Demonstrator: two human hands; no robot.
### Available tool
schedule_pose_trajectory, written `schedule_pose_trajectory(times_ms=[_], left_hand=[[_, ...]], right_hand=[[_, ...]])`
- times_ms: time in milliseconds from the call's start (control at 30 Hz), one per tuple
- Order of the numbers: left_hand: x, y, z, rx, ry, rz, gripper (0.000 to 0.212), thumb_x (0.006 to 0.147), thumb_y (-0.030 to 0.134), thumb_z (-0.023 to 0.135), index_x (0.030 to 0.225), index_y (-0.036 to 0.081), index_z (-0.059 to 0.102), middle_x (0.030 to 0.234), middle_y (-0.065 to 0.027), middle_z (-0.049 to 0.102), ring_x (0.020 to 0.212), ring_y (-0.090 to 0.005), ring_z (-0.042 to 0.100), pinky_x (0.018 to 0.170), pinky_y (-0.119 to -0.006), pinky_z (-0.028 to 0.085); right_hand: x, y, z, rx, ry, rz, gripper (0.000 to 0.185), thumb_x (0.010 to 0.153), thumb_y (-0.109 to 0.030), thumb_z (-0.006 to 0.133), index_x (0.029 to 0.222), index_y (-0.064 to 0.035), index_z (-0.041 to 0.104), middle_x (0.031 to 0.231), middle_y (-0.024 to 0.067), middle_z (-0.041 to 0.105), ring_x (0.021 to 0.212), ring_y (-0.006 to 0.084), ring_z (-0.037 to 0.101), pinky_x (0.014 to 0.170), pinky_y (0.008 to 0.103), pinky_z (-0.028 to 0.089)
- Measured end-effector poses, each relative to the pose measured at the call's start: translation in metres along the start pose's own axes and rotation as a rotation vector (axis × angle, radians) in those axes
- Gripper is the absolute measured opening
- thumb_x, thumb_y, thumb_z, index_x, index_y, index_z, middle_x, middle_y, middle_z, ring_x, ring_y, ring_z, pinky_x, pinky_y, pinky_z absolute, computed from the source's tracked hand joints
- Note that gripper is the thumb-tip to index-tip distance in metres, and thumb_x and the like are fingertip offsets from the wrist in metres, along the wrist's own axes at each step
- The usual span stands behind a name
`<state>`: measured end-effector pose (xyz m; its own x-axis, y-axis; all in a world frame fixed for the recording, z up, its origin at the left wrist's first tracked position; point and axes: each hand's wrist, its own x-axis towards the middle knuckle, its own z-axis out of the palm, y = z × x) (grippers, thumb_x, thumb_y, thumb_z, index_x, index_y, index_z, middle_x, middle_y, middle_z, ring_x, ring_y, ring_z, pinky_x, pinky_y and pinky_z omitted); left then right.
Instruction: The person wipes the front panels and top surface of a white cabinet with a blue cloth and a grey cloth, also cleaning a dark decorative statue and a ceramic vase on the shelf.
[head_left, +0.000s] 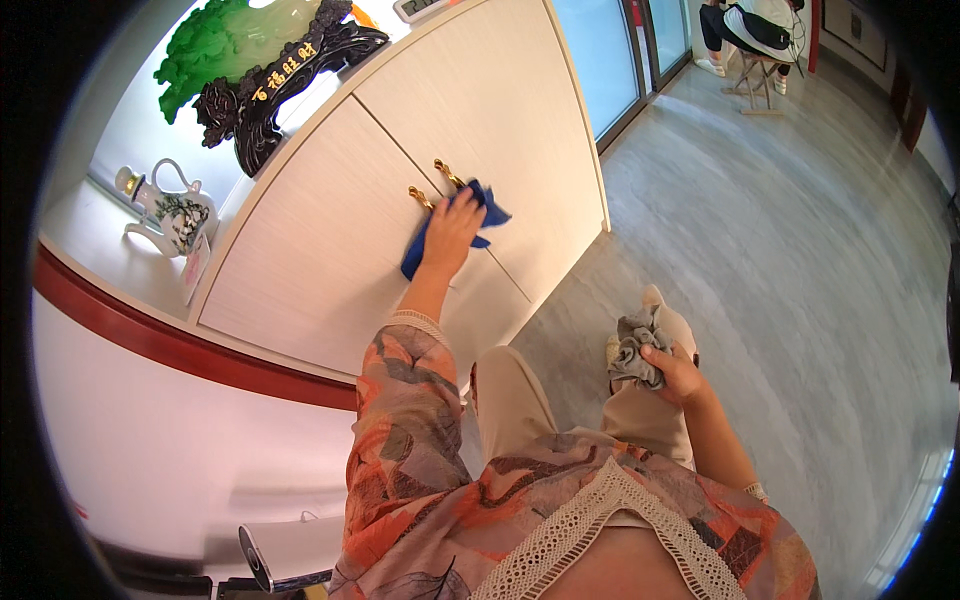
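Observation:
My left hand presses a dark blue cloth against the pale wood-grain doors of a cabinet. The cloth lies just below two ornate gold-coloured door handles, and one corner of it spreads out to the right of my fingers. Low in front of my right leg, my right hand grips a crumpled grey cloth, its thumb on top of the folds. That hand is apart from the cabinet.
A green carved cabbage ornament on a dark base, a painted porcelain ewer and a digital clock stand on the cabinet's ledge. A person sits on a folding stool beyond the glass door.

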<state>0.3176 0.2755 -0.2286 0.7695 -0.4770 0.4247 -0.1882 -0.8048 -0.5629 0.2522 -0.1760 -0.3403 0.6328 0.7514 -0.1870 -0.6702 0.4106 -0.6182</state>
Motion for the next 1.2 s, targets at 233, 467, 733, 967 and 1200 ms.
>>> schedule_pose_trajectory(times_ms=[233, 467, 733, 967, 1200], left_hand=[[-0.013, -0.010, 0.002, 0.111, -0.156, 0.137, 0.027, 0.087, 0.016, 0.055, 0.111, 0.009, 0.065, 0.122, -0.0061, 0.060, 0.134, -0.0233, 0.042, 0.110, -0.046, 0.032], [0.058, -0.080, -0.093, 0.347, 0.088, -0.232, 0.038, 0.091, 0.012, 0.049, 0.128, 0.011, 0.059, 0.136, -0.0058, 0.056, 0.139, -0.0236, 0.038, 0.110, -0.054, 0.029], [0.031, -0.018, -0.041, 0.207, -0.045, -0.166, 0.045, 0.087, 0.024, 0.060, 0.130, 0.011, 0.057, 0.138, -0.0102, 0.053, 0.138, -0.0245, 0.039, 0.105, -0.056, 0.032], [-0.013, -0.004, -0.016, 0.071, -0.129, 0.143, 0.033, 0.087, 0.011, 0.054, 0.119, 0.009, 0.064, 0.129, -0.0075, 0.059, 0.134, -0.0239, 0.044, 0.102, -0.047, 0.039], [0.018, -0.057, -0.122, -0.074, 0.176, -0.083, 0.036, 0.086, 0.003, 0.056, 0.121, 0.008, 0.065, 0.111, -0.0152, 0.060, 0.102, -0.0330, 0.060, 0.087, -0.041, 0.049]], right_hand=[[0.000, 0.006, 0.009, -0.027, 0.114, -0.006, 0.052, 0.091, -0.014, 0.068, 0.135, 0.0001, 0.044, 0.119, 0.0110, 0.062, 0.104, 0.0242, 0.063, 0.086, 0.0386, 0.055], [0.008, 0.013, -0.005, -0.040, 0.086, -0.057, 0.051, 0.092, -0.010, 0.065, 0.137, -0.0010, 0.042, 0.122, 0.0102, 0.060, 0.107, 0.0229, 0.061, 0.089, 0.0376, 0.054], [0.007, 0.003, 0.017, -0.105, 0.120, -0.044, 0.053, 0.091, -0.009, 0.066, 0.137, -0.0013, 0.042, 0.121, 0.0091, 0.060, 0.107, 0.0219, 0.061, 0.089, 0.0361, 0.054], [0.010, 0.004, 0.015, -0.083, 0.106, -0.033, 0.053, 0.089, -0.008, 0.067, 0.136, -0.0004, 0.043, 0.119, 0.0090, 0.061, 0.106, 0.0220, 0.062, 0.087, 0.0354, 0.054], [0.011, 0.006, 0.018, -0.068, 0.094, -0.052, 0.050, 0.090, -0.008, 0.066, 0.134, -0.0017, 0.045, 0.120, 0.0092, 0.061, 0.107, 0.0219, 0.062, 0.089, 0.0371, 0.054]])
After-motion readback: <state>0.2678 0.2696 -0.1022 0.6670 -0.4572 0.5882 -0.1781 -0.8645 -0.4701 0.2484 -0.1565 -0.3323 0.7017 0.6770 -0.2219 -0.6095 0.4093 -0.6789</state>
